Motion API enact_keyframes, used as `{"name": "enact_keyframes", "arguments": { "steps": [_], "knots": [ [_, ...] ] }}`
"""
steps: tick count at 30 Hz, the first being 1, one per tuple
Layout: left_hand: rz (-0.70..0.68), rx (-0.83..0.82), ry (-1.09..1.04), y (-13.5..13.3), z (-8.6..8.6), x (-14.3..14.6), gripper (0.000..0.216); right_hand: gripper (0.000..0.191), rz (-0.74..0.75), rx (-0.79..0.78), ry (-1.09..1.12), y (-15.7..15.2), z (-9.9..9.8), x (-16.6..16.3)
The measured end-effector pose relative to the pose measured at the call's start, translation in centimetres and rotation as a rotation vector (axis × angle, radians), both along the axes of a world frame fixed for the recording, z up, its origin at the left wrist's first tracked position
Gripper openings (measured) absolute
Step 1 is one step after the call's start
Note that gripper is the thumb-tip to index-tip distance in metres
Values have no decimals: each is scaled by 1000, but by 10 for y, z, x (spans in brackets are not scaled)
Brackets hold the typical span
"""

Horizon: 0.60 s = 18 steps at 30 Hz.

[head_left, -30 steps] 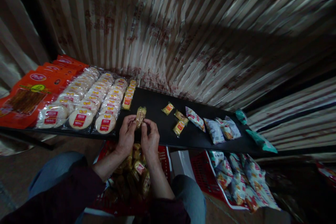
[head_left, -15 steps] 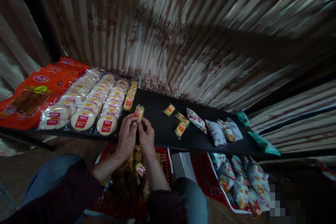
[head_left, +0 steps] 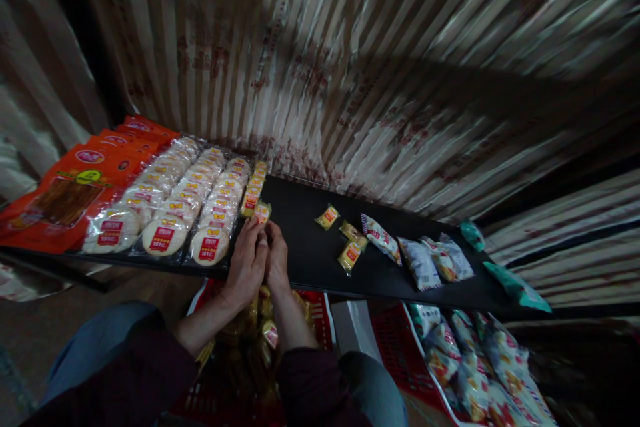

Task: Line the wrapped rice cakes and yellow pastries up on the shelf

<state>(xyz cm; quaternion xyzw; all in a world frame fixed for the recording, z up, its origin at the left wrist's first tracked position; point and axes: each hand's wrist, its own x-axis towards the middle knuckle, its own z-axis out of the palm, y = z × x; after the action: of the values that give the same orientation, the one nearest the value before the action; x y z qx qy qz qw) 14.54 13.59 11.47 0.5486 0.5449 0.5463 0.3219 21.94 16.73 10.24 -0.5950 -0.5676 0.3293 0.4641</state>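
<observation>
My left hand [head_left: 246, 259] grips a small yellow snack packet [head_left: 262, 212] with a red label, at the near end of a row of matching packets [head_left: 253, 190] on the black shelf [head_left: 295, 253]. My right hand [head_left: 277, 259] is closed beside it, its curled fingers at the packet's lower right end. My fingers partly hide the packet. Left of this row lie rows of round white rice crackers [head_left: 210, 245] in clear wrappers. A few loose yellow packets [head_left: 350, 255] lie farther right on the shelf.
Orange snack bags [head_left: 65, 193] overlap at the shelf's left end. White bags [head_left: 419, 262] and green bags [head_left: 517, 285] lie toward its right end. Below stand a red basket [head_left: 327, 323] of yellow packets and another red basket [head_left: 400, 347] of white bags. A pleated curtain [head_left: 320, 67] hangs behind.
Both hands have moved the yellow packet slightly toward the row's near end. The view has shifted a little, so the shelf and goods appear lower and farther right.
</observation>
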Motion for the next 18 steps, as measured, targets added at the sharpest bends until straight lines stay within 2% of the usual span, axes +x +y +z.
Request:
{"name": "enact_keyframes", "arguments": {
  "steps": [5, 12, 18],
  "knots": [
    [15, 12, 41, 6, -3, -1, 42, 29, 15, 60, -26, 10, -1, -5],
    [17, -26, -14, 11, -5, -3, 46, 26, 21, 117, -91, 17, 1, -12],
    [19, -38, -25, 15, -9, -1, 47, 32, 81, 43, -89, 19, 2, -10]
  ]
}}
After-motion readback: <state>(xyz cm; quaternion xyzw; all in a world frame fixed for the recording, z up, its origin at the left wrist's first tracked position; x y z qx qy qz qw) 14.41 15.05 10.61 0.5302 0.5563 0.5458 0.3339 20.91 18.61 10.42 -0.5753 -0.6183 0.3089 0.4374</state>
